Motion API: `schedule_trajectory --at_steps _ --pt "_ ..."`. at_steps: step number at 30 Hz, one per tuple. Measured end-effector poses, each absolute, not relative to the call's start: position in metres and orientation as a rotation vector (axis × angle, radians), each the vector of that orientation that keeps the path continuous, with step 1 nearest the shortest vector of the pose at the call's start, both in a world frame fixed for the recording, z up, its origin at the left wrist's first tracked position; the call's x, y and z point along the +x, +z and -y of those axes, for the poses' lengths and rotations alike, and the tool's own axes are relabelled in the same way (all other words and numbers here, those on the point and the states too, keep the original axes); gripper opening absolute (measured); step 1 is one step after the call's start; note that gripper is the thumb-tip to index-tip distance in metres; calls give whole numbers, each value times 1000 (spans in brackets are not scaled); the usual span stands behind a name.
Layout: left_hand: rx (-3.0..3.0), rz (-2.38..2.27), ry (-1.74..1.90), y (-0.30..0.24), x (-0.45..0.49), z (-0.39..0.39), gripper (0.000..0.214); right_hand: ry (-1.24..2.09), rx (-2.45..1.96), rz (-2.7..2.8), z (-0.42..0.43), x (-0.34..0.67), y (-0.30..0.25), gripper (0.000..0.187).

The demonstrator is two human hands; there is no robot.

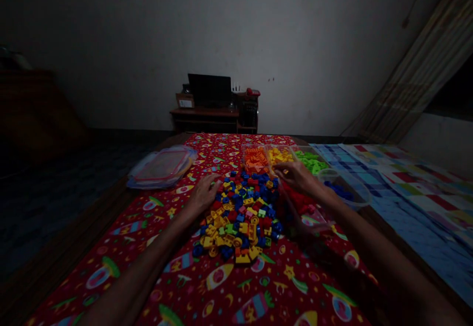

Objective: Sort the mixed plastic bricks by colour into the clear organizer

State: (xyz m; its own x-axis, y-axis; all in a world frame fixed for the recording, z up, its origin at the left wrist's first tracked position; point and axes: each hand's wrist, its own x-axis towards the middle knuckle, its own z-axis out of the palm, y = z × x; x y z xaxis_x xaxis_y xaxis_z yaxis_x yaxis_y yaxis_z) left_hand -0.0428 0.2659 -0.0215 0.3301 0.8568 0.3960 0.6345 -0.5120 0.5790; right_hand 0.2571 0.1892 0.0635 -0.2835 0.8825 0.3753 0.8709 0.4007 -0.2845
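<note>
A loose pile of toy building bricks [236,217] in yellow, blue, red, green and pink lies on the red patterned cloth [140,267]. At the pile's upper left edge is my left hand [203,194], its fingers bent and thumb apart, with no brick clearly in it. My right hand [297,177] hovers by the near edge of a clear container of yellow bricks [280,156], fingertips pinched together. Whatever they hold is too small and dark to make out. Beneath that forearm, red bricks [297,198] fill another clear container, partly hidden.
Orange bricks [255,159] and green bricks [311,162] sit in containers at the back. Blue bricks [338,190] are in a rounded tub at right. Stacked clear lids [162,167] lie at left. Beyond stands a desk [205,112] with a monitor [209,89].
</note>
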Motion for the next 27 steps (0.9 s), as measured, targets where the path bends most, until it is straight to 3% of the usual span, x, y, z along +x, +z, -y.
schedule_trajectory --at_steps 4,7,10,17,27 --pt "2143 -1246 850 -45 -40 -267 56 145 -1110 2483 -133 186 45 31" --pt "2081 -1185 857 -54 -39 -268 57 -34 -807 2700 -103 143 24 40" --pt "2028 -1190 873 -55 -42 -274 61 -229 -645 2797 -94 118 2 33" --pt "2086 -1086 734 -40 -68 -257 68 -282 -977 2711 -118 125 -6 25" --pt "2425 -1087 651 -49 -79 -173 63 -21 -1064 2551 -127 170 -16 44"
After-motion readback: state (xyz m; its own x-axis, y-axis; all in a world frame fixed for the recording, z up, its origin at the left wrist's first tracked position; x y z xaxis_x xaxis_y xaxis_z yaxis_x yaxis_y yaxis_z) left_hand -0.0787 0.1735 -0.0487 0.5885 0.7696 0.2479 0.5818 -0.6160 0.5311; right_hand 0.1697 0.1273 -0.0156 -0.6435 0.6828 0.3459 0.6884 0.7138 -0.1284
